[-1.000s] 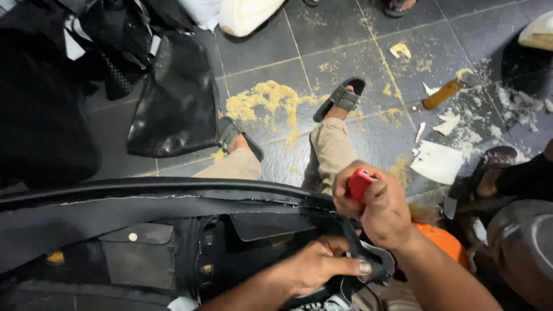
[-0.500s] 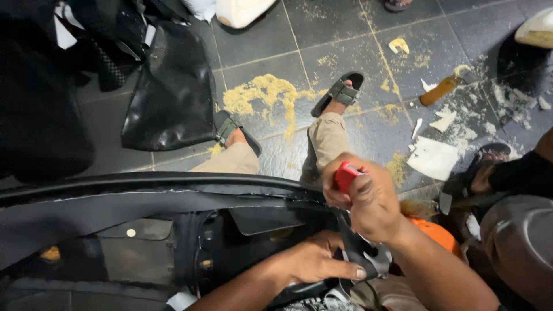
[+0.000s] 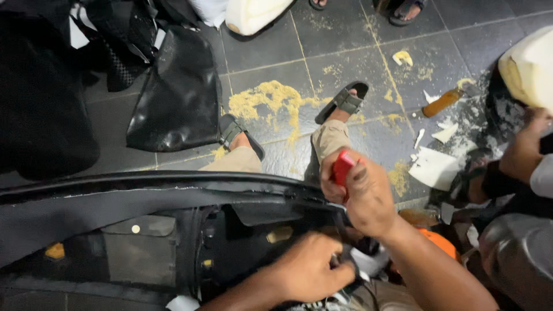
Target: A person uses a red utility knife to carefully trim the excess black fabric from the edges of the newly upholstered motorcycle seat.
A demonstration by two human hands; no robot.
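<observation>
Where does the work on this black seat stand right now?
Done: black cover lies stretched along the seat's upper edge. In hand: right hand grips a red-handled tool at that edge; left hand pinches cover material beside it. Left: the underside sits exposed.

Single head view — looks steeply down, close over lap.
</observation>
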